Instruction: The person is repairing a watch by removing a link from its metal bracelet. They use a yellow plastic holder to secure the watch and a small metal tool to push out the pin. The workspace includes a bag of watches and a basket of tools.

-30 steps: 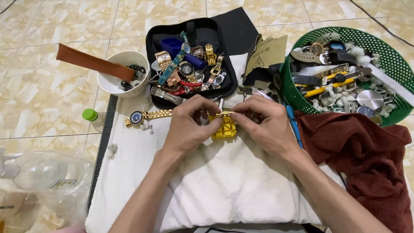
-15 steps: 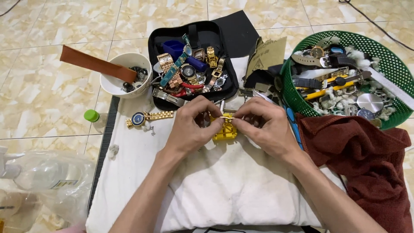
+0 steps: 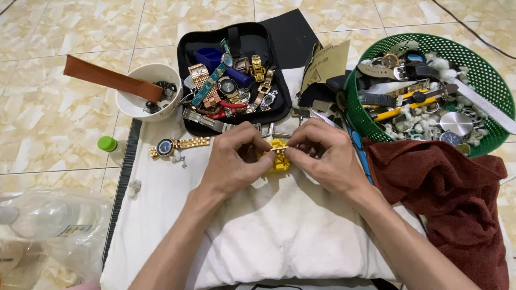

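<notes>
My left hand [image 3: 232, 160] and my right hand [image 3: 322, 157] meet over a small yellow block holder [image 3: 277, 159] that sits on a white cushion [image 3: 258, 231]. Between the fingertips of both hands runs a thin gold watch band [image 3: 279, 150], laid across the top of the yellow block. Each hand pinches one end of it. A gold watch with a blue dial [image 3: 173, 145] lies on the cushion to the left of my left hand. My fingers hide most of the band.
A black open case [image 3: 234, 80] full of watches lies behind my hands. A white bowl [image 3: 145, 96] with a brown leather strap stands at the left. A green basket [image 3: 430, 91] of watches and tools is at the right, a dark red cloth [image 3: 451, 193] below it.
Both hands stay on the band over the yellow block; the fingers have shifted only slightly. The view has moved a little.
</notes>
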